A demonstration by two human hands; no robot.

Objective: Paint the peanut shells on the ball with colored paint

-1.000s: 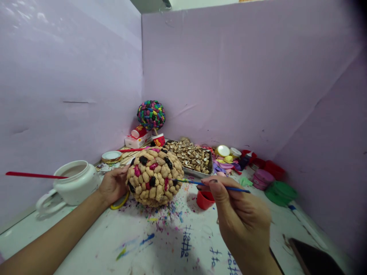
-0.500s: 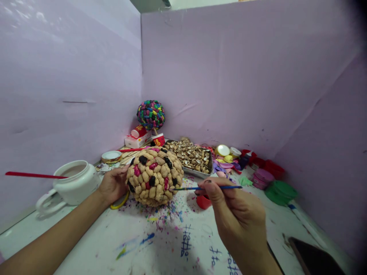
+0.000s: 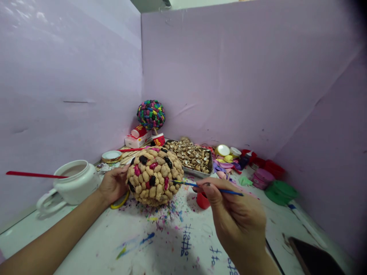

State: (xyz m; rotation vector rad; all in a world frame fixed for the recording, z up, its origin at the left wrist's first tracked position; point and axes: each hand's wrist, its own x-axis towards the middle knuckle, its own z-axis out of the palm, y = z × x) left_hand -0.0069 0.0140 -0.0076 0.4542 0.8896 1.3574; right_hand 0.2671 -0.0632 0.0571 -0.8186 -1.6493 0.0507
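A ball covered in peanut shells (image 3: 153, 191) sits at mid-table, mostly bare tan with several shells painted black or magenta. My left hand (image 3: 113, 185) grips its left side; the fingertips are partly hidden behind it. My right hand (image 3: 232, 206) pinches a thin blue paintbrush (image 3: 189, 184), whose tip meets the ball's right side near a magenta shell. Just below the brush, a small red cup (image 3: 203, 201) stands partly behind my right hand. Under my left wrist lies a yellow ring-shaped thing (image 3: 120, 202).
A white mug (image 3: 76, 183) with a red stick stands left. Behind the ball are a metal tray (image 3: 197, 172) of broken shells and a multicoloured shell ball (image 3: 151, 114). Green (image 3: 281, 192) and pink tubs (image 3: 263, 178) sit right. A dark flat device (image 3: 315, 256) lies at front right.
The brush tip has risen slightly along the ball's right side, and the brush handle now slopes down to the right. My left hand and the ball have stayed put.
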